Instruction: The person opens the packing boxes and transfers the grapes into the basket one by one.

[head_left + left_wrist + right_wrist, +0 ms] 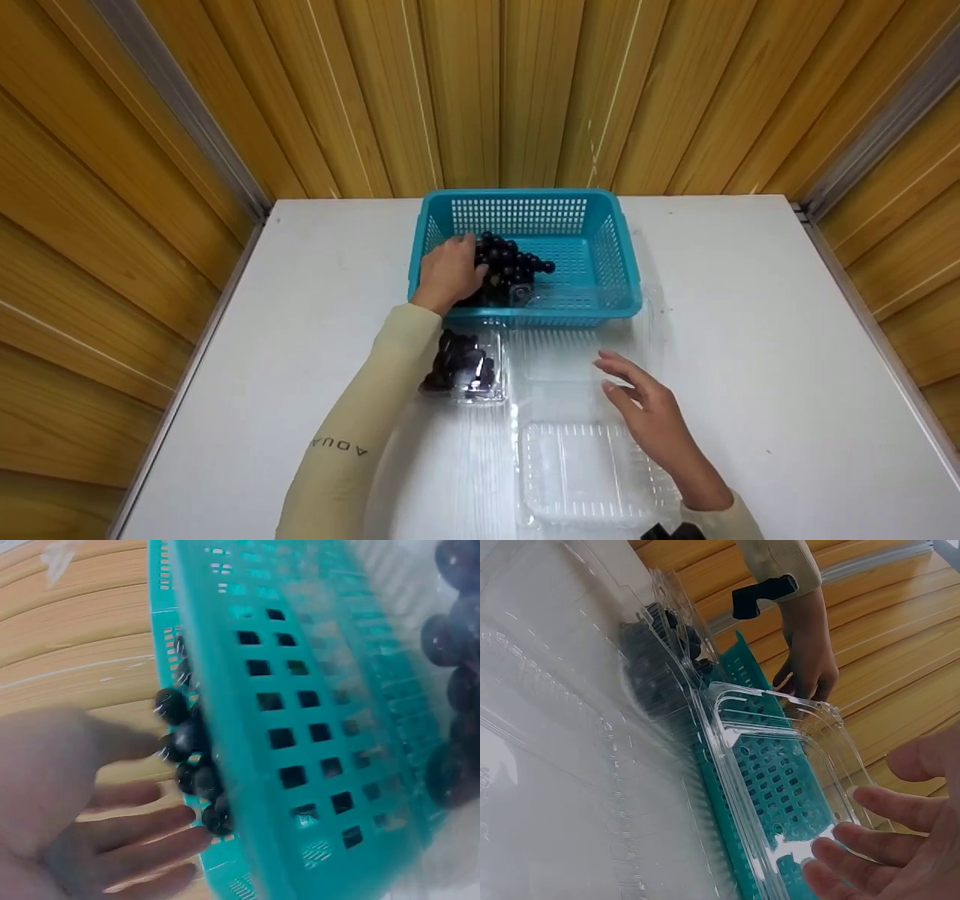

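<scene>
My left hand (450,271) reaches over the left side of a blue-green basket (628,289), beside a bunch of dark grapes (499,259). In the left wrist view its fingers are extended toward the grapes (191,742), the tips at or near them; contact is hard to tell. My right hand (651,411), fingers spread and slightly bent, hovers with nothing in it over an opened clear plastic container (592,514). A clear plastic part (727,709) of the packaging stands upright by the basket in the right wrist view. Another clear container (491,394) holds dark grapes in front of the basket.
The basket stands toward the back of a white table (750,337). Wood-patterned panels (525,97) enclose the table at the back and both sides, with metal strips along the corners. Clear plastic lies between the basket and the table's front.
</scene>
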A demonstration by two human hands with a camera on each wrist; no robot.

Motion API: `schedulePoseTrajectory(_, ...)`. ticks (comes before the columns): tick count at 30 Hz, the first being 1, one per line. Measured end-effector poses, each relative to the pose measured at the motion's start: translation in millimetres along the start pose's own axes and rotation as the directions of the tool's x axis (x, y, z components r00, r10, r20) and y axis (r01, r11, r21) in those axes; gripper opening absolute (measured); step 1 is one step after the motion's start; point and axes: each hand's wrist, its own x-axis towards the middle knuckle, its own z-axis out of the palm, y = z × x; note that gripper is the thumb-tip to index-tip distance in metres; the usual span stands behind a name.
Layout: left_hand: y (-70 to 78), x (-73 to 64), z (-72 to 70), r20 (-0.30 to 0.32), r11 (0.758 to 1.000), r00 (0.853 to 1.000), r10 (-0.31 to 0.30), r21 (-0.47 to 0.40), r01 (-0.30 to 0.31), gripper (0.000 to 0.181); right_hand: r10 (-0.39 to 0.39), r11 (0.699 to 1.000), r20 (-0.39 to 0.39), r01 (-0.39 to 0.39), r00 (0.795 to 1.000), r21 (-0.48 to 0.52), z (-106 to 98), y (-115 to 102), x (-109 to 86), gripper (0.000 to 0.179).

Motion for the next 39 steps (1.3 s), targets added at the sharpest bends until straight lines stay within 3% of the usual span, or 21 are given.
schedulePoseTrajectory(4, -3.0, -3.0, -2.0, 0.092, 1.0, 0.996, 0.007, -0.012, -0.006, 0.047, -0.003, 1.0, 0.008, 0.003, 1.0, 0.001, 2.3, -2.8, 1.0, 0.03)
schedulePoseTrajectory(15, -6.3, -15.7, -10.0, 0.131, 0.999, 0.991, 0.039, -0.016, -0.037, 0.051, 0.018, 1.0, 0.037, -0.018, 0.999, 0.004, 8.2, -5.8, 3.8, 0.03)
schedulePoseTrajectory(25, -4.3, -32.9, -20.1, 0.104, 0.995, 0.99, 0.095, 0.001, -0.096, 0.05, -0.02, 1.0, 0.045, 0.019, 0.999, 0.019, 16.0, -9.4, 6.2, 0.029)
schedulePoseTrajectory(39, -0.4, -53.3, -27.4, 0.075, 0.988, 0.985, 0.156, 0.005, -0.157, 0.05, -0.018, 0.996, 0.082, 0.012, 0.996, 0.083, 26.1, -14.2, 8.7, 0.029)
